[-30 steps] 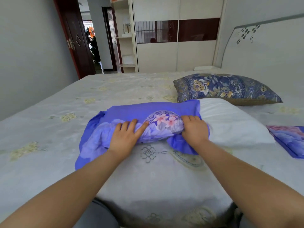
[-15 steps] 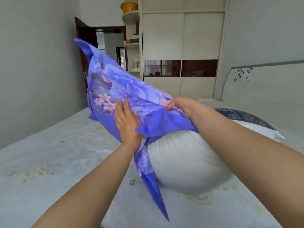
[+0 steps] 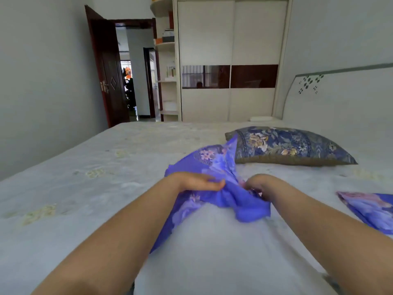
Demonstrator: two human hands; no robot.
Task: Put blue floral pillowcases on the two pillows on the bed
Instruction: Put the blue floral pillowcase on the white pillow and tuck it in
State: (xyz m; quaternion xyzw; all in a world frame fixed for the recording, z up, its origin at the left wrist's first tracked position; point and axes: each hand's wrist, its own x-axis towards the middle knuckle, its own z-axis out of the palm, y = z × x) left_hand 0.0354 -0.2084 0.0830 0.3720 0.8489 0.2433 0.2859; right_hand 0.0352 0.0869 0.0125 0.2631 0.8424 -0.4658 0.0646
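Pillowcase point(image 3: 214, 179) bunched, lengthwise away from viewer

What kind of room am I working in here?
A home bedroom, most likely: a wide bed with a padded headboard, a sliding-door wardrobe, and a patterned pillow.

I see my left hand point(image 3: 197, 181) and right hand point(image 3: 258, 184) bare, both forearms uncovered, no sleeves reaching them.
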